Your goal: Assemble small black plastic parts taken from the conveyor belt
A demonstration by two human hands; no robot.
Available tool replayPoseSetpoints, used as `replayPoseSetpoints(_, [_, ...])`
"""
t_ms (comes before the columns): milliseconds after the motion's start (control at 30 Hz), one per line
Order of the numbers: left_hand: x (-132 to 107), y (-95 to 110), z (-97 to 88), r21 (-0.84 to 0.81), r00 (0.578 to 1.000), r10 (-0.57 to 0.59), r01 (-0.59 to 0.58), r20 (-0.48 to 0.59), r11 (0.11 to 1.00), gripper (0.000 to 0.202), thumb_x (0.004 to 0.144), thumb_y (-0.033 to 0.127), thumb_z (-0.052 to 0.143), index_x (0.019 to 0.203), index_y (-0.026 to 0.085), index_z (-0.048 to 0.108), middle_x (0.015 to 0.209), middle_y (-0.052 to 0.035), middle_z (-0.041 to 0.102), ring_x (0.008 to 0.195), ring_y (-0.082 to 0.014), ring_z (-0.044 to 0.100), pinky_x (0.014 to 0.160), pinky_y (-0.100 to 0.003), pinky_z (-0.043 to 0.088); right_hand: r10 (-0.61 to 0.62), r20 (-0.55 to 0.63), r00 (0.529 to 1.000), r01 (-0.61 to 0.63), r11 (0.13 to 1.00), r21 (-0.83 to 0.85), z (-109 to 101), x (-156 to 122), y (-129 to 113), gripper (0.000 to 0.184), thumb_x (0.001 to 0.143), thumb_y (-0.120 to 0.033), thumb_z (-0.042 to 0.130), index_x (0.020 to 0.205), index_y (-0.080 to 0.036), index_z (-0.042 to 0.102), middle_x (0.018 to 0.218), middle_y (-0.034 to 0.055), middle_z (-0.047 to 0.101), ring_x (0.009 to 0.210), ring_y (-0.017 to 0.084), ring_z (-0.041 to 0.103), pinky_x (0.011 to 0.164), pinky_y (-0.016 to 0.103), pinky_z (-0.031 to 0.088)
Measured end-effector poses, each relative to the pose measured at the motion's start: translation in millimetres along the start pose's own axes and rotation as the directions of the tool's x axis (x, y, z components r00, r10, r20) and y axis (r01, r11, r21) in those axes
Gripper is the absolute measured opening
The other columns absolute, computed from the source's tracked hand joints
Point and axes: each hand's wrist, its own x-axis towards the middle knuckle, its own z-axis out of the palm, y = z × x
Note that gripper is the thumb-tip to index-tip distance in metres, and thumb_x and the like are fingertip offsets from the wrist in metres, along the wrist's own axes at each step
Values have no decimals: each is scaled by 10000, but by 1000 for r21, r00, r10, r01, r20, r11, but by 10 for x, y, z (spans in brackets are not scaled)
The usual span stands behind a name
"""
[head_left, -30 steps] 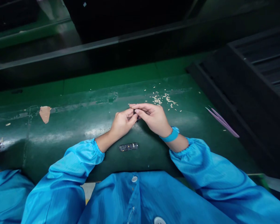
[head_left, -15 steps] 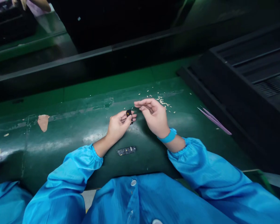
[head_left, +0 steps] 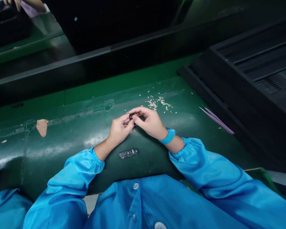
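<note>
Both hands meet over the green work surface (head_left: 73,127). My left hand (head_left: 119,128) pinches a small black part (head_left: 131,116) between thumb and fingers. My right hand (head_left: 149,122), with a blue wrist strap (head_left: 166,137), has its fingertips closed on the same part from the other side. Just below my wrists, a narrow dark circuit board (head_left: 128,153) lies flat on the surface, untouched.
Purple tweezers (head_left: 216,120) lie to the right, beside stacked black trays (head_left: 252,79). Small pale scraps (head_left: 157,102) are scattered beyond my hands. A torn tan patch (head_left: 42,126) marks the surface at left. Another person's blue sleeve (head_left: 4,206) shows at the lower left.
My right hand, lifted off and apart half a second ago, has come back down onto the small black part held by my left hand.
</note>
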Motion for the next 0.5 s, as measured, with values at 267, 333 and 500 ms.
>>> replayPoseSetpoints(267, [-6, -35, -10, 34, 999, 13, -14, 30, 999, 174, 888, 311, 620, 807, 160, 652, 631, 30, 539, 576, -91, 458, 545, -203, 374, 46, 19, 999, -47, 997, 68, 5, 11, 20, 171, 853, -285, 678, 993, -198, 721, 946, 48, 765, 826, 177, 714, 793, 354, 619])
replayPoseSetpoints(333, [-4, -28, -12, 39, 999, 31, -32, 27, 999, 175, 890, 305, 617, 793, 162, 639, 612, 41, 502, 557, -84, 425, 530, -199, 352, 66, 32, 997, -69, 993, 101, 5, 11, 14, 179, 853, -306, 691, 992, -198, 718, 952, 48, 762, 824, 174, 709, 792, 353, 618])
replayPoseSetpoints(500, [-19, -47, -26, 125, 993, 106, -111, 43, 986, 185, 924, 273, 580, 786, 160, 631, 602, 48, 478, 546, -77, 400, 526, -199, 336, 50, 22, 998, -52, 995, 84, 3, 7, 20, 162, 847, -292, 682, 976, -196, 703, 899, 36, 734, 798, 162, 675, 759, 333, 590])
